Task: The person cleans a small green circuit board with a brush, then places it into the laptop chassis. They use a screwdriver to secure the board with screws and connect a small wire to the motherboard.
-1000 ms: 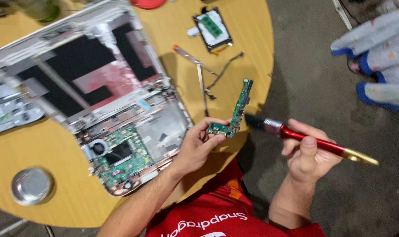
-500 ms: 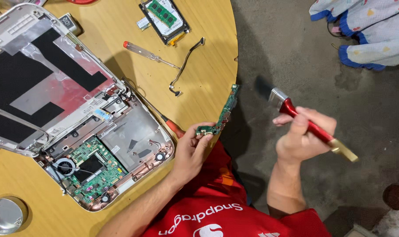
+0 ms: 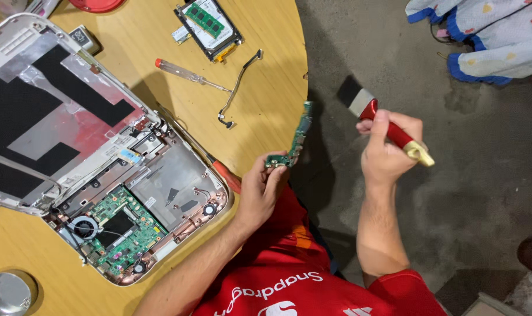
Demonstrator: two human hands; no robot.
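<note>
My left hand (image 3: 259,190) pinches a narrow green circuit board (image 3: 297,136) by its lower end, holding it upright just past the edge of the round wooden table (image 3: 266,88). My right hand (image 3: 387,149) grips a paintbrush (image 3: 378,117) with a red handle and black bristles, its bristles a short way to the right of the board and not touching it. An opened laptop (image 3: 102,169) lies on the table to the left, its green motherboard (image 3: 122,225) and small fan exposed.
On the table lie a clear-handled screwdriver (image 3: 187,73), a red-handled screwdriver (image 3: 222,172), a loose cable (image 3: 239,85), a drive with a memory stick on it (image 3: 210,26) and a round metal lid (image 3: 8,292). Patterned cloth (image 3: 482,35) lies on the concrete floor.
The view has shifted left over the table. My left hand has raised the board more upright past the table edge, and the brush has swung up closer to it.
</note>
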